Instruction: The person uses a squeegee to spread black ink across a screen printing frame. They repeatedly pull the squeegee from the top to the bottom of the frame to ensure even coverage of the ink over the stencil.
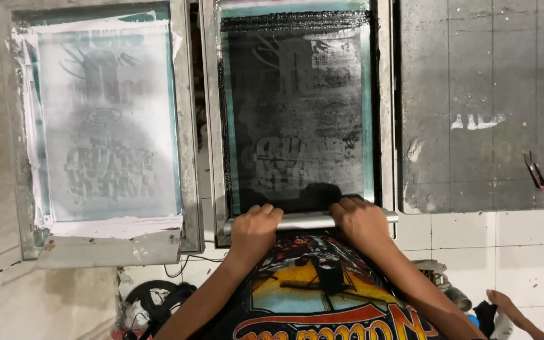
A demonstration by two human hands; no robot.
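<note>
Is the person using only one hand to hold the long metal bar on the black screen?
No, both the left hand and the right hand grip the metal bar at the near edge of the black screen.

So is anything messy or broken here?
Nothing looks broken. White ink is smeared unevenly along the edges of the left metal-framed printing screen, and a white smudge stains the grey table on the right.

Light is dim and even, seemingly from overhead. The black-inked screen gleams faintly along its wet top edge; below it, the metal squeegee handle catches a pale glare. Left of the screen, frame lines bow slightly. Detail looks soft and grainy throughout.
</note>
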